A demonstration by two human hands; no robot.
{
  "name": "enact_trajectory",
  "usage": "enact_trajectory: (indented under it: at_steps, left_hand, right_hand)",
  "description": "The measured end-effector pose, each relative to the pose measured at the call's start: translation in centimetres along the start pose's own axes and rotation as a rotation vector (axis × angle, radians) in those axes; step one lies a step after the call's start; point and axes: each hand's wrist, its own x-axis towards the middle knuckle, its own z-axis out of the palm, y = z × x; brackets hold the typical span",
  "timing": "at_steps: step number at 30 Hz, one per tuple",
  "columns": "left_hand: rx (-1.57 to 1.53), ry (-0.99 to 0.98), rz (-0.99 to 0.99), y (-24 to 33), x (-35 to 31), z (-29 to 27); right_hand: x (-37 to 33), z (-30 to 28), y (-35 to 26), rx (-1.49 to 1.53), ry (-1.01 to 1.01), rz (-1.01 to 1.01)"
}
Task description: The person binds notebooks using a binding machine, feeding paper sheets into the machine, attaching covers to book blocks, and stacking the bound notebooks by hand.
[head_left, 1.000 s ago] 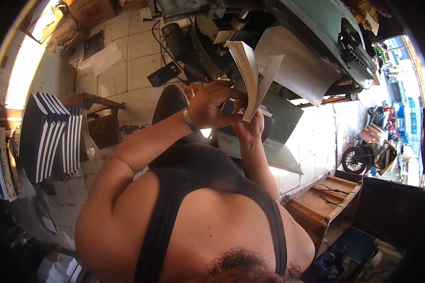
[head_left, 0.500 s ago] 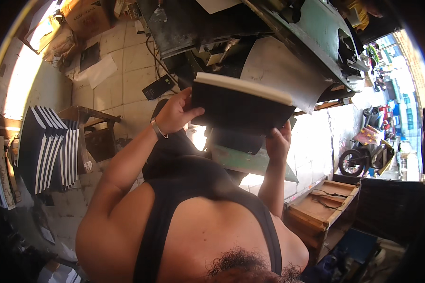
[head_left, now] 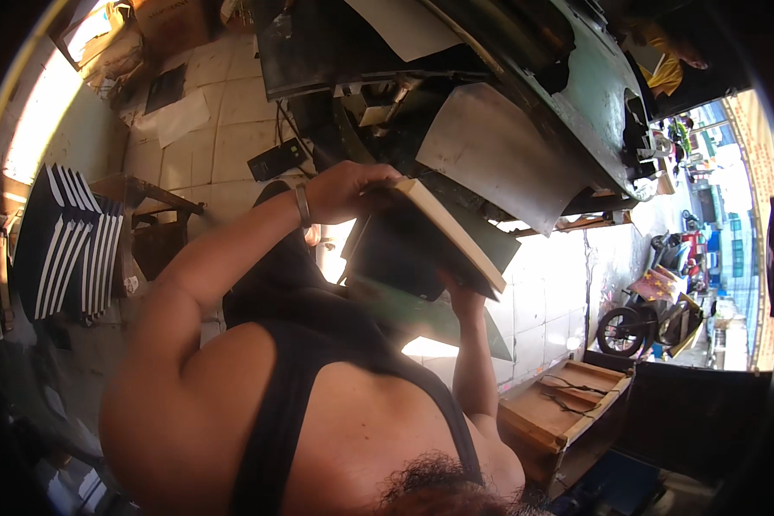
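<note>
A dark-covered book with a thick cream page block is held in front of my body, tilted so its page edge slants down to the right. My left hand grips its upper left corner, fingers closed over the edge. Below the lower right end, my right hand is closed on the book, its fingers partly hidden under the cover. Beneath the book lies a green board, and another dark cover or book partly shows there too.
Stacked dark books with white page edges stand at the left. Ahead is a green metal machine with a pale sheet hanging beside it. A wooden drawer-like box sits at lower right; a motorcycle is beyond.
The book has turned clockwise, its right end dropping. My left hand has moved right along its top edge, and my right hand has shifted left and down. The view has shifted slightly.
</note>
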Motion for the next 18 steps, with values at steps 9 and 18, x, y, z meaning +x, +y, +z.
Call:
enact_trajectory:
  at_steps: [9,18]
  left_hand:
    - [0.208,0.393,0.629,8.8,6.4,-2.9]
    - [-0.240,0.506,0.083,1.1,0.4,-2.4]
  right_hand:
    - [1.8,-4.4,-1.0,0.008,0.801,-0.389]
    - [2.0,-0.4,1.9,-0.457,0.840,-0.303]
